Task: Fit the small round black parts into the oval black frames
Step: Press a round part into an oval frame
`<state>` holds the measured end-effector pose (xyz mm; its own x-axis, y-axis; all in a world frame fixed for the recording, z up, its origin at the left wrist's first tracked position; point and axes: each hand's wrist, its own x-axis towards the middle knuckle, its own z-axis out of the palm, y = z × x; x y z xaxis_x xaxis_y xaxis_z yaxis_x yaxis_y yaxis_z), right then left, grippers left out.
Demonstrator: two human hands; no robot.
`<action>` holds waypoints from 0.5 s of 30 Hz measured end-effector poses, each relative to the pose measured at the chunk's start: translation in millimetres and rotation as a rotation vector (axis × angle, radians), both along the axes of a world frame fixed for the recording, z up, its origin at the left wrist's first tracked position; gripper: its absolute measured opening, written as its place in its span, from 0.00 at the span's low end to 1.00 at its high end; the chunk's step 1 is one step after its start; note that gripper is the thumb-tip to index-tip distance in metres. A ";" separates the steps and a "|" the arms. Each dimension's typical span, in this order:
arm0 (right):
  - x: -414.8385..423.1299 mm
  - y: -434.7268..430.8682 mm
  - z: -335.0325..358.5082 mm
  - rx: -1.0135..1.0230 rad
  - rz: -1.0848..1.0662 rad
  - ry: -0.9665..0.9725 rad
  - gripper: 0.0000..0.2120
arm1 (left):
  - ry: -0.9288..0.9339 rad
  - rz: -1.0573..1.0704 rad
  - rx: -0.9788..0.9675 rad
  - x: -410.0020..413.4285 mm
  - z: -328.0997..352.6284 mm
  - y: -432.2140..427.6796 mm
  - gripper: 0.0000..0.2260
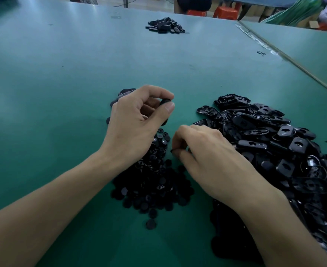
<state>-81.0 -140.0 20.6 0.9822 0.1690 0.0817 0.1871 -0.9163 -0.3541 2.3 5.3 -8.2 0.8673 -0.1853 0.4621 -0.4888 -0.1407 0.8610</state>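
Pinching a black part between thumb and forefinger, the left hand is held above the green table; whether that part is round or oval, cannot tell. Lower down, the right hand has its fingers curled, with thumb and forefinger nipping a small round black part at the far edge of the heap of round parts. The heap of oval frames lies just right of that hand. A smaller pile of black pieces sits well apart, on the far side.
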 end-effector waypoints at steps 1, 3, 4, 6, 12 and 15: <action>0.1 -0.4 -0.6 0.050 -0.007 -0.006 0.04 | 0.009 0.000 -0.011 -0.3 0.7 0.1 0.07; 0.6 -1.2 -2.1 0.128 -0.020 -0.035 0.07 | 0.017 -0.003 -0.022 -0.8 1.7 0.6 0.08; 1.0 -1.3 -2.4 0.159 -0.023 -0.050 0.08 | 0.017 0.000 -0.029 -1.1 2.0 0.9 0.09; 2.2 -1.1 -3.3 0.216 -0.027 -0.068 0.06 | 0.021 0.008 -0.044 -1.3 2.4 1.4 0.09; 5.1 -5.6 -6.7 0.229 -0.091 -0.176 0.09 | 0.015 0.001 -0.025 -3.2 4.5 3.0 0.09; 6.7 -8.4 -8.7 0.292 -0.120 -0.246 0.08 | 0.045 0.018 -0.065 -3.3 5.1 3.3 0.06</action>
<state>-74.3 -148.4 11.9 0.9389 -0.0109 0.3441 0.1962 -0.8044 -0.5607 -1.0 8.7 -3.1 0.8904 -0.1402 0.4330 -0.4472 -0.0927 0.8896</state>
